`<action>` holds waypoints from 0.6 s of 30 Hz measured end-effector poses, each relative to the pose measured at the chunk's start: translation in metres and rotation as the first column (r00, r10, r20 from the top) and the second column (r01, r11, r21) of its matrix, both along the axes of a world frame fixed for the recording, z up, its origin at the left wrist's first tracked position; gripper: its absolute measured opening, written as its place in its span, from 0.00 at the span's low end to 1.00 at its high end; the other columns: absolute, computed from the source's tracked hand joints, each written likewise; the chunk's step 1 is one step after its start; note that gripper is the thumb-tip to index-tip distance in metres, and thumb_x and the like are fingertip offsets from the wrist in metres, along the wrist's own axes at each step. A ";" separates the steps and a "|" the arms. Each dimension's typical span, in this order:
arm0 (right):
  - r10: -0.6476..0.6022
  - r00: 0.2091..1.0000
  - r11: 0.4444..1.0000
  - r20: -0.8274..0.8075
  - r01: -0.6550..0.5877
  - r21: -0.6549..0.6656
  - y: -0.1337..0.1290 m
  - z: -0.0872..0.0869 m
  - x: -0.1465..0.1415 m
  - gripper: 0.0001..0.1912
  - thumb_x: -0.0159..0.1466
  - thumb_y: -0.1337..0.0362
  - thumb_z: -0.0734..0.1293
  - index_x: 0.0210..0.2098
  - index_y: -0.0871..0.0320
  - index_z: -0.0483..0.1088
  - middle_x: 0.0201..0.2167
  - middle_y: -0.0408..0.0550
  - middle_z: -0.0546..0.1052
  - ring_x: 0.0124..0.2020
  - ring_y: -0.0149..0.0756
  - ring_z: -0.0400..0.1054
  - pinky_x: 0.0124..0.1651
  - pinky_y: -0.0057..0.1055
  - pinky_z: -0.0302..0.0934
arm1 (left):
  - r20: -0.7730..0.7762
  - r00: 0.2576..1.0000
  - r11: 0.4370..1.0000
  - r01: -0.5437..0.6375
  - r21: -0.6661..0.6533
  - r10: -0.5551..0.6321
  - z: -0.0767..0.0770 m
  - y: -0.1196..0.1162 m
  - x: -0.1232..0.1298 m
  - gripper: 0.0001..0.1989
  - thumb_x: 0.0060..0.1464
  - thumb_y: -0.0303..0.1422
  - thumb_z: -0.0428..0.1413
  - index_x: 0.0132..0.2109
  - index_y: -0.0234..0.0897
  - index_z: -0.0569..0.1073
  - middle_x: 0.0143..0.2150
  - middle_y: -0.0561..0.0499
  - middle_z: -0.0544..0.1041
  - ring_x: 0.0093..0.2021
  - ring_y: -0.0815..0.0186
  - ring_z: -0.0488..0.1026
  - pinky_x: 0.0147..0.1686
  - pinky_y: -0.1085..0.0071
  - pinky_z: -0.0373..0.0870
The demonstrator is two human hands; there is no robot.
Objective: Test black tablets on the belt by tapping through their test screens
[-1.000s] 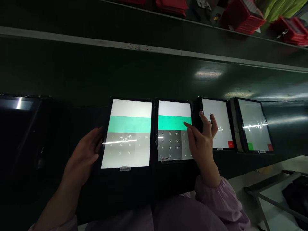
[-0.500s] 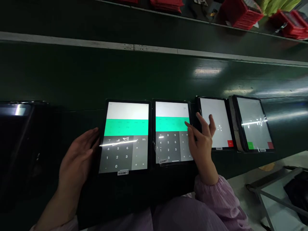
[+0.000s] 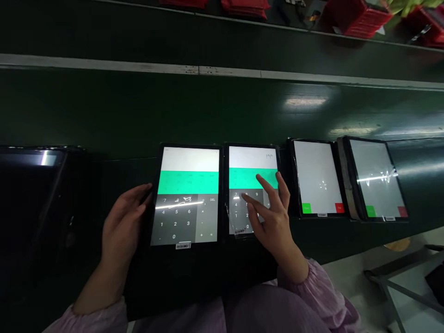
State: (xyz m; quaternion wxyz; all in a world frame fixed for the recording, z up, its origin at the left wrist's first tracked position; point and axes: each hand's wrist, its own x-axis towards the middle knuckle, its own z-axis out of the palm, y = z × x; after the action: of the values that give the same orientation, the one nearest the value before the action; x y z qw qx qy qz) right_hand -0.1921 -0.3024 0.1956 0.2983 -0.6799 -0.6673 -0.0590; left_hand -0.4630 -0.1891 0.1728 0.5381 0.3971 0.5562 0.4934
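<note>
Two tablets lie side by side on the dark green bench, each lit with a calculator screen. Over the second tablet (image 3: 252,180) is my right hand (image 3: 275,217), fingers spread and holding nothing. Its index fingertip is at the 7 and 8 keys; whether it presses the glass I cannot tell. Short faint characters show in that screen's white top field. At the left edge of the first tablet (image 3: 187,182), my left hand (image 3: 123,222) rests on its side, loosely curled with fingers apart. Its fingertips come close to the tablet's edge.
To the right lie a tablet with a white screen (image 3: 317,175) and another tablet (image 3: 376,178) on top of a stack. A dark-screened tablet (image 3: 27,185) is at far left. Red pouches (image 3: 360,18) sit on the back shelf. A metal frame (image 3: 398,286) stands at lower right.
My right hand has moved left and down, from the green band to the number keys of the second tablet. More characters show in its top field. The whole view has shifted slightly.
</note>
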 end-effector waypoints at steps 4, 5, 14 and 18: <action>0.023 1.000 0.999 0.003 -0.023 -0.035 0.006 -0.002 0.000 0.16 0.75 0.67 0.64 0.53 0.53 0.83 0.70 0.54 0.72 0.81 0.64 0.45 0.71 0.70 0.63 | -0.023 1.000 1.000 -0.009 -0.016 0.009 0.001 0.000 0.000 0.12 0.46 0.35 0.73 0.40 0.48 0.86 0.48 0.51 0.84 0.63 0.49 0.75 0.79 0.43 0.53; -0.012 1.000 1.000 -0.006 0.012 -0.012 0.007 -0.003 0.004 0.16 0.75 0.68 0.64 0.52 0.52 0.83 0.70 0.53 0.72 0.81 0.64 0.46 0.71 0.70 0.63 | -0.019 1.000 1.000 -0.009 -0.021 0.009 0.001 0.000 0.000 0.12 0.46 0.35 0.73 0.40 0.48 0.86 0.49 0.52 0.84 0.64 0.49 0.75 0.79 0.43 0.52; -0.340 0.941 0.931 -0.002 0.337 0.139 0.007 -0.010 0.051 0.17 0.77 0.62 0.63 0.45 0.54 0.86 0.66 0.56 0.75 0.76 0.67 0.54 0.70 0.76 0.59 | -0.027 0.999 0.999 -0.041 -0.018 0.040 0.007 0.000 0.006 0.17 0.35 0.39 0.76 0.37 0.48 0.86 0.46 0.52 0.84 0.60 0.48 0.76 0.80 0.42 0.51; -0.284 0.958 0.958 -0.034 0.285 0.031 0.007 -0.011 0.044 0.18 0.77 0.62 0.62 0.49 0.52 0.85 0.70 0.53 0.71 0.79 0.66 0.49 0.71 0.76 0.57 | -0.059 0.996 0.998 -0.070 0.009 0.070 0.005 -0.001 0.007 0.16 0.35 0.37 0.73 0.37 0.45 0.85 0.46 0.50 0.85 0.59 0.47 0.77 0.79 0.40 0.53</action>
State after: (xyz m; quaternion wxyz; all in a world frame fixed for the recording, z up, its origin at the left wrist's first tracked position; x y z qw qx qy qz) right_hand -0.1482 -0.2957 0.1842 0.3083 -0.7642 -0.5571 -0.1034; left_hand -0.4562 -0.1904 0.1781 0.5024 0.3935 0.5838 0.5019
